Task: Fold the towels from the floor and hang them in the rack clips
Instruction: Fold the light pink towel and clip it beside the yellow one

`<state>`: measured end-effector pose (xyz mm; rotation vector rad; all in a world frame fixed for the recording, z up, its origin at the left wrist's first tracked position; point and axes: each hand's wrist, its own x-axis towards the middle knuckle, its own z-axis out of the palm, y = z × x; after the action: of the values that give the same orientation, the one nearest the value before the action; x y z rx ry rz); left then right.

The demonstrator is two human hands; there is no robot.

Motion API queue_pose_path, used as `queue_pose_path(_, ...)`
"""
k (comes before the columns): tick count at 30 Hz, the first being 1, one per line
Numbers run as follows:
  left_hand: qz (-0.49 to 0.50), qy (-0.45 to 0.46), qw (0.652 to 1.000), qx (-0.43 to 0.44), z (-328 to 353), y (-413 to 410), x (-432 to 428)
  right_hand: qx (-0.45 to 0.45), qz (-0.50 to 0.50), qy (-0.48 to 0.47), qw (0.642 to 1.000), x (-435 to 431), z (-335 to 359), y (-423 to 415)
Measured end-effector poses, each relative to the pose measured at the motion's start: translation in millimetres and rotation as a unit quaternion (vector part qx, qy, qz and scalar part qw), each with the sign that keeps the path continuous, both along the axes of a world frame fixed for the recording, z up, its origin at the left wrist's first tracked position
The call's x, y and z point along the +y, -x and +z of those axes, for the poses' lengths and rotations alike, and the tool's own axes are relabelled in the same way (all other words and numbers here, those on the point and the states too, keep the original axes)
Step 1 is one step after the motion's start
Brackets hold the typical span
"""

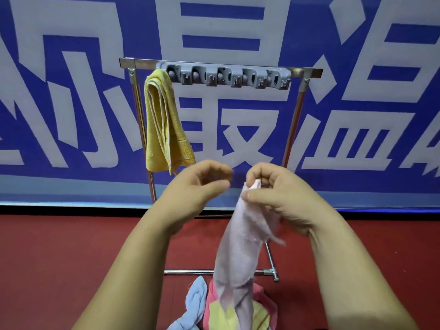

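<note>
Head view, looking down past both forearms toward a metal rack (293,129) set before a blue banner (371,110) with white characters. Right hand (281,196): thumb and curled fingers pinch the top edge of a pale lilac towel (238,253), which hangs in a loose, unfolded column down to the red floor (71,258). Left hand (197,186): just beside the right hand, apart from the cloth, fingers curled toward the thumb and apparently holding nothing; motion blur hides whether the fingertips meet. Grey clip strip (223,76): mounted on the rack's top bar. A folded yellow towel (162,125) hangs at its left end. Floor pile at the rack's foot: blue towel (196,298), pink towel (266,303), pale yellow towel (222,315), crumpled together beneath the lilac one.
</note>
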<state>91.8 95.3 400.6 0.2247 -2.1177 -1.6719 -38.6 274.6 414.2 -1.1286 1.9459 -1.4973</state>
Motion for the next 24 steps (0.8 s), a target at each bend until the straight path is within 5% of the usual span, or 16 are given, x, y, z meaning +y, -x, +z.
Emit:
queue_pose_path(4, -0.151, -0.003, 0.987, -0.058, -4, 4, 5, 0.008, 0.047, -0.021, 0.999, -4, 6, -3)
queue_pose_path(14, 0.054, -0.025, 0.998, 0.032, -3, 7, -5, 0.133, -0.016, -0.164, 0.977, 11, -10, 11)
queue_pose_path(24, 0.13, -0.011, 0.991, 0.042, -2, -2, -16, 0.108, -0.167, 0.021, 0.98, 9, 7, 21)
